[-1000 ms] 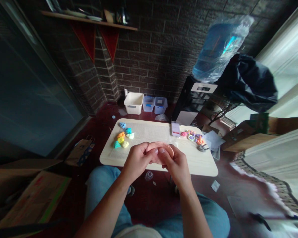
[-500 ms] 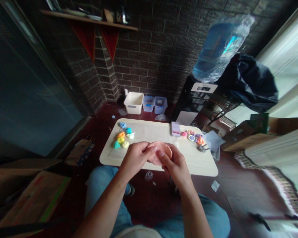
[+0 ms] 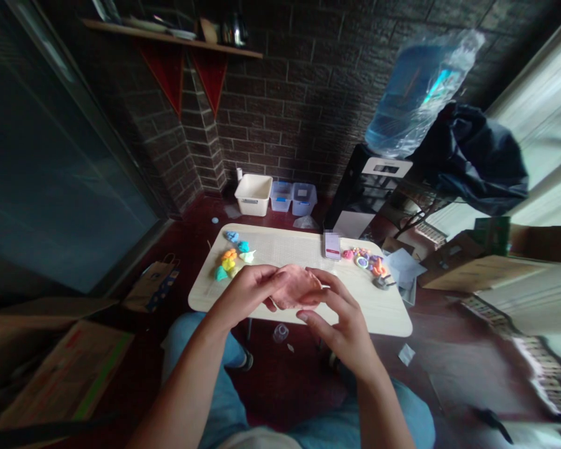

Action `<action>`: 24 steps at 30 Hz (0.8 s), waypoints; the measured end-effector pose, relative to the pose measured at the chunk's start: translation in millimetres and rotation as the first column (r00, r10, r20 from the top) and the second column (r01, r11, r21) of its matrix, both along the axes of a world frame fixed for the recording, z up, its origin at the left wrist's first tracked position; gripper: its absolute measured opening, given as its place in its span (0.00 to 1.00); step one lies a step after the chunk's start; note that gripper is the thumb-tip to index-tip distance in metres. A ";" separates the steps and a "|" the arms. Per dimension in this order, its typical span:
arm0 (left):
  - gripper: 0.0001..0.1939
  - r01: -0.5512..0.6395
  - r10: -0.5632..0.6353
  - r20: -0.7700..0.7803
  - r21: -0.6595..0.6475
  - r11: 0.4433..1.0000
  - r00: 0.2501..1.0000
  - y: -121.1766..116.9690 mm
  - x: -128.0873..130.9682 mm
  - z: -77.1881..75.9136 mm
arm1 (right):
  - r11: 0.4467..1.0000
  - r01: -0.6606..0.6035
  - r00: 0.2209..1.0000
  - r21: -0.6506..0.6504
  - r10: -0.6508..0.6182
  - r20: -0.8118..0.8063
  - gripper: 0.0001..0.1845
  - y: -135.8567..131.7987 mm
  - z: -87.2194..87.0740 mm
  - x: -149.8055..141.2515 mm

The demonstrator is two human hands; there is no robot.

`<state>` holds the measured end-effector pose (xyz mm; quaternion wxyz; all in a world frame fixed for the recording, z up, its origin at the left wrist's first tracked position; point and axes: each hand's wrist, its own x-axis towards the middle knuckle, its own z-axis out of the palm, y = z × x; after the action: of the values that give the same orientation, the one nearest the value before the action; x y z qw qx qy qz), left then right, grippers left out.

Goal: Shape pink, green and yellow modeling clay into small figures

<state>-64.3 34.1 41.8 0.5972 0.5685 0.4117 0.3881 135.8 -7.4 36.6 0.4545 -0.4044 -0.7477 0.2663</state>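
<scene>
A flattened pink piece of modelling clay (image 3: pixel 295 287), like a shallow round disc with an uneven edge, is held up above the near side of the table. My left hand (image 3: pixel 249 292) grips its left side, thumb on the face and fingers underneath. At the right edge, my right hand (image 3: pixel 345 317) has its fingers spread, with the thumb away from the clay. Its fingertips are at the rim; whether they press on it I cannot tell. Lumps of blue, orange, yellow and green clay (image 3: pixel 228 263) lie on the table to the left.
The pale table (image 3: pixel 369 315) carries a phone (image 3: pixel 331 246) at its far side and small colourful clay pieces (image 3: pixel 362 260) at the right. Behind it stand a white bin (image 3: pixel 254 195), blue boxes (image 3: pixel 292 198) and a water dispenser (image 3: pixel 367 193). Cardboard boxes (image 3: pixel 495 268) sit to the right.
My right hand has loosened from the clay and its fingers have spread, with the thumb moving down off the face. My left hand keeps hold. The view has shifted slightly.
</scene>
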 end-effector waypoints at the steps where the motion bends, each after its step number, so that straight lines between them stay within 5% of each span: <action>1: 0.18 0.020 -0.020 0.024 0.023 1.000 1.000 -0.5 -3.0 0.1 | 1.000 0.007 1.000 -0.007 -0.007 -0.027 0.05 0.5 0.2 0.0; 3: 0.21 0.058 -0.066 0.110 0.079 0.995 0.992 -1.5 -9.4 -0.8 | 0.999 0.015 0.996 -0.030 -0.018 -0.082 0.05 1.1 -0.1 0.2; 8: 0.45 0.110 -0.154 0.305 0.158 0.981 0.940 -4.1 -13.5 -8.0 | 0.998 0.023 0.976 -0.066 -0.037 -0.215 0.02 0.6 -4.2 -1.3; 17: 0.22 -0.082 -0.022 0.381 0.255 0.963 0.924 -2.6 1.7 -22.0 | 0.997 0.070 0.957 -0.022 -0.073 -0.280 0.04 -0.2 -6.1 -6.6; 24: 0.14 -0.214 0.123 0.355 0.230 0.949 0.927 -4.5 2.2 -9.7 | 0.999 0.052 0.964 -0.017 -0.054 -0.260 0.06 -3.2 -3.6 -4.9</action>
<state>-62.1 29.6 32.1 0.5415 0.5305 0.2959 0.5812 130.8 -10.6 33.0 0.5535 -0.3881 -0.6691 0.3087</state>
